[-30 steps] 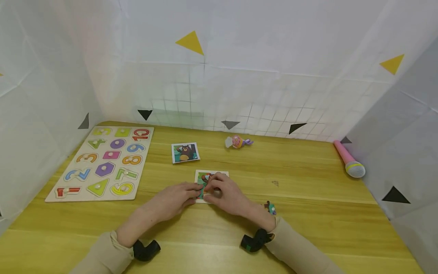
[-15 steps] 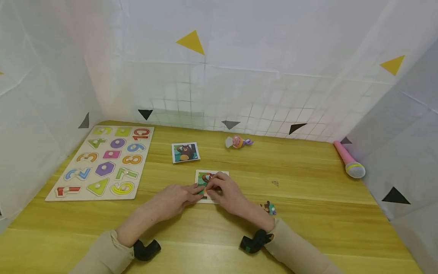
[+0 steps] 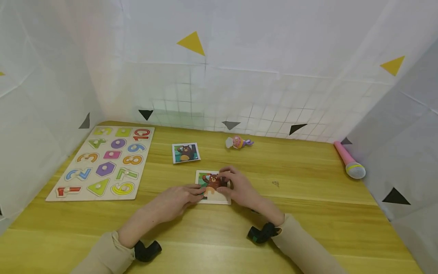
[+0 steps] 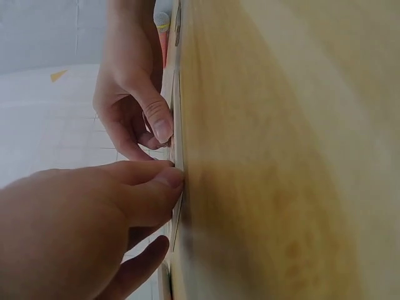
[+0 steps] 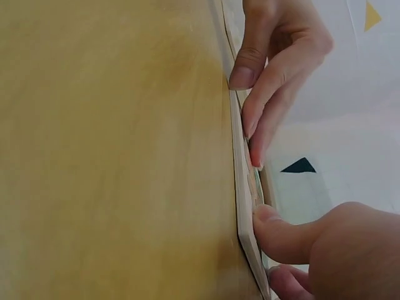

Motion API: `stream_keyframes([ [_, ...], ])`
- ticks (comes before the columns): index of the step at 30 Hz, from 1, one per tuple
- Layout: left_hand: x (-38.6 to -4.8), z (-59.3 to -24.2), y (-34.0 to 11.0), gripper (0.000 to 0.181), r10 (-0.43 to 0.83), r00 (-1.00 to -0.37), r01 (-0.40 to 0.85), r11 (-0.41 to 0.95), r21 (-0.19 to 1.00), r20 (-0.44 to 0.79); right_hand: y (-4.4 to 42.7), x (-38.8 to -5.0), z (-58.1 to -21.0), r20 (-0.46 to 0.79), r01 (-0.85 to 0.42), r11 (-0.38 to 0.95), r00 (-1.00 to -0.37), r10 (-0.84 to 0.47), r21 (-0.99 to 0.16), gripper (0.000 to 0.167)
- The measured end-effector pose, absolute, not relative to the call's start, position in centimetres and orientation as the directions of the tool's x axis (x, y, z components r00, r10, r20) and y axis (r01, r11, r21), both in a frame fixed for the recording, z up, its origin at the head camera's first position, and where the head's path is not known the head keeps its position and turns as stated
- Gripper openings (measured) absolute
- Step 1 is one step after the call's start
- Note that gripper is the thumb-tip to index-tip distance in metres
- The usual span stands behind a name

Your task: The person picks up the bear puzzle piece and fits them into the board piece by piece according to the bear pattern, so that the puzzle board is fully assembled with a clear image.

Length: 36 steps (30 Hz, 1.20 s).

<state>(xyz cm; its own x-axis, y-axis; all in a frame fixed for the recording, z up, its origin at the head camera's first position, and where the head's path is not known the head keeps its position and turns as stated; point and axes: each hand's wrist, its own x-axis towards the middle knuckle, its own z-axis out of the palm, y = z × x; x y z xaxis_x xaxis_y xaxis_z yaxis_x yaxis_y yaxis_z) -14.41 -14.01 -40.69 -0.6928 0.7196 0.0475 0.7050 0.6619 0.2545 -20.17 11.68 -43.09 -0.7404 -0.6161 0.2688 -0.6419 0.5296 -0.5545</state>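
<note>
In the head view a small jigsaw board with a brown bear picture lies flat at mid-table, its lower right part bare. My left hand holds its left side, the thumb against the near edge and the fingers on the face. On the right part of the picture, my right hand touches with thumb and fingers spread apart; whether a piece is between them is hidden. In the right wrist view my right thumb presses at the board's face. Beneath my right forearm, a sliver of a loose puzzle piece shows.
Behind the board lies a square bear card. A wooden number board occupies the left. A small pink and purple toy figure lies at the back, and a pink toy microphone lies at the right edge. White sheets enclose the table.
My right hand has moved from the board's lower middle to its right part, uncovering the bear's face and belly. My right forearm now covers most of the loose pieces. My left hand stays nearly still.
</note>
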Motion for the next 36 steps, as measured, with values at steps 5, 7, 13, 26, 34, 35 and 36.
stream_keyframes([
  [5,-14.5,-40.8,-13.9,0.032,0.698,-0.714,0.676,0.668,0.313,0.052,11.8,-20.1,-42.8,0.278,-0.663,0.548,-0.730,-0.624,-0.510,0.035],
  [7,-14.5,-40.8,-13.9,0.033,0.696,-0.716,0.672,0.668,0.319,0.052,11.8,-20.0,-42.8,0.269,-0.654,0.557,-0.738,-0.619,-0.511,0.037],
  [13,-14.4,-40.7,-13.8,0.039,0.710,-0.703,0.694,0.670,0.264,0.044,11.9,-19.9,-42.8,0.242,-0.633,0.589,-0.757,-0.607,-0.503,0.038],
  [26,-14.3,-41.0,-13.7,0.045,0.716,-0.696,0.709,0.670,0.219,0.063,12.2,-20.0,-42.9,0.239,-0.632,0.574,-0.753,-0.613,-0.520,0.038],
  [34,-14.5,-41.2,-13.9,0.049,0.715,-0.694,0.703,0.651,0.287,0.078,13.9,-20.1,-42.4,0.209,-0.590,0.504,-0.755,-0.621,-0.631,0.044],
  [35,-14.5,-41.2,-14.0,0.049,0.714,-0.696,0.701,0.650,0.293,0.079,14.3,-20.0,-42.2,0.211,-0.586,0.505,-0.759,-0.616,-0.633,0.044],
  [36,-14.5,-41.2,-14.0,0.049,0.713,-0.696,0.700,0.650,0.297,0.081,14.7,-20.0,-42.1,0.214,-0.584,0.508,-0.763,-0.610,-0.633,0.044],
])
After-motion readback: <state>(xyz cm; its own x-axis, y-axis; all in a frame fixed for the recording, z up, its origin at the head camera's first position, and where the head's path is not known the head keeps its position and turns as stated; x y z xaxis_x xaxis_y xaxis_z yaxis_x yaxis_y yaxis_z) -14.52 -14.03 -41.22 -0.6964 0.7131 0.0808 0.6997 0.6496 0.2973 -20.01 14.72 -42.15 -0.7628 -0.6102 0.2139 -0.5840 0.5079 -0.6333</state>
